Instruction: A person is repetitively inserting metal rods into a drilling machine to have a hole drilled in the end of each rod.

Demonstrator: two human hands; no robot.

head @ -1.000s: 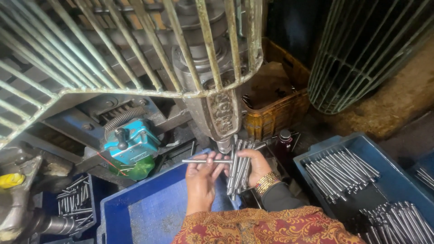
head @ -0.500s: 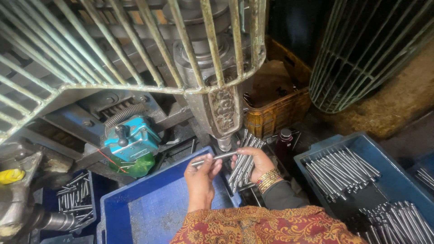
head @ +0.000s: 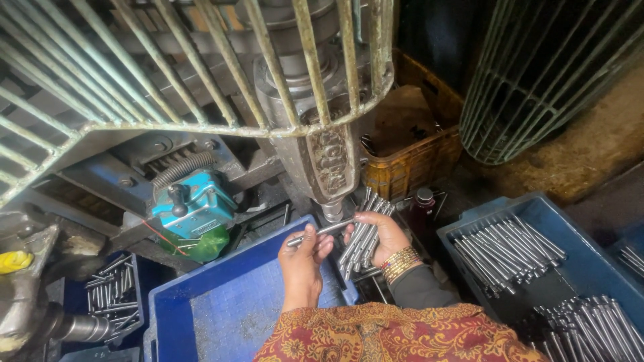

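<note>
My left hand [head: 303, 265] pinches a single metal rod [head: 322, 232] and holds it level just under the press head [head: 332, 209]. A bundle of several metal rods [head: 362, 234] stands fanned upward in my right hand [head: 381, 236], which wears gold bangles at the wrist. Both hands hover above the far edge of a blue plastic tray [head: 221, 315]. The rod's right end lies against my right fingers.
A wire guard cage [head: 168, 80] hangs over the machine. A teal control box [head: 191, 204] sits left. Blue trays of rods lie right [head: 510, 251] and lower left [head: 111, 295]. An orange crate [head: 409, 161] stands behind, and another wire cage [head: 550, 74] at upper right.
My left hand has lifted the single rod and tilted it slightly up toward the press head; my right hand with the bundle has stayed almost in place.
</note>
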